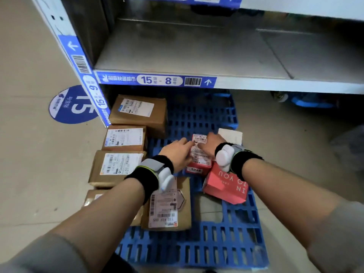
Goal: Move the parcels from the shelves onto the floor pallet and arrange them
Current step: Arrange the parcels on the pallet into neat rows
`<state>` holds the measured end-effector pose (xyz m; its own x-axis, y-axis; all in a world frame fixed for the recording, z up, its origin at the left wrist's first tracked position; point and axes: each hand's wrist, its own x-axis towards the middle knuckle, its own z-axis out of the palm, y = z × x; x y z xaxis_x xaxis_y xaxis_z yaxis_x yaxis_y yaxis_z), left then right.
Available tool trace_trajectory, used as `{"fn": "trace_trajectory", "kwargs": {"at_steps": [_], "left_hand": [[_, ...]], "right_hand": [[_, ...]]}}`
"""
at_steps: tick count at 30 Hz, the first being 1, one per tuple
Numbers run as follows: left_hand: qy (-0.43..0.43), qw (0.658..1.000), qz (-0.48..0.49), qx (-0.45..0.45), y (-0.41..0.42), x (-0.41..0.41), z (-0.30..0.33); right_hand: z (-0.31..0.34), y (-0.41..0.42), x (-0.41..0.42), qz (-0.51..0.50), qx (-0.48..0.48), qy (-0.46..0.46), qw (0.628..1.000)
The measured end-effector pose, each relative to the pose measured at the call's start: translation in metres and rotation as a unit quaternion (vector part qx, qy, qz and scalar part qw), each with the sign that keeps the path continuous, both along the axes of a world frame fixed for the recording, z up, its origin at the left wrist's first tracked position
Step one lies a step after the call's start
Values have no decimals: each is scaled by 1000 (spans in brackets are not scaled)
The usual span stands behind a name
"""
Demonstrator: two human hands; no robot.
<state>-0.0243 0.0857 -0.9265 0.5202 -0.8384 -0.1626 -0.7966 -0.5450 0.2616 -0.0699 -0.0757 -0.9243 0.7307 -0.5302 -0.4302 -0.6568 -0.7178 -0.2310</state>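
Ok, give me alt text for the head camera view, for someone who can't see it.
Both hands, left and right, rest on a small red labelled box on a blue plastic floor pallet, beside brown cardboard parcels and under a bare grey metal shelf.
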Motion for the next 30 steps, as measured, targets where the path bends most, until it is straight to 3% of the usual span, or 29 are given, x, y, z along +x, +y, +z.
{"fn": "trace_trajectory", "kwargs": {"at_steps": [3,8,11,14,18,22,26,30], "left_hand": [[8,1000,16,13,-13,4,-8],[117,989,76,39,-25,12,-27],[191,974,118,12,-25,13,-30],[201,968,146,-19,-20,18,-25],[158,973,162,-42,-1,30,-13],[84,986,142,19,33,43,-6],[-9,986,147,76,65,52,-9],[-68,979,151,114,80,51,-17]], "right_hand": [[-7,-9,-3,-42,16,-34,998],[-16,-10,1,-67,10,-27,997],[-17,-4,5,-54,17,-2,998],[-12,3,11,-43,18,-12,999],[-6,19,24,-49,61,-84,993],[-9,49,40,-90,175,-92,976],[-16,79,56,-63,236,-103,964],[-18,95,69,-26,203,-79,976]]}}
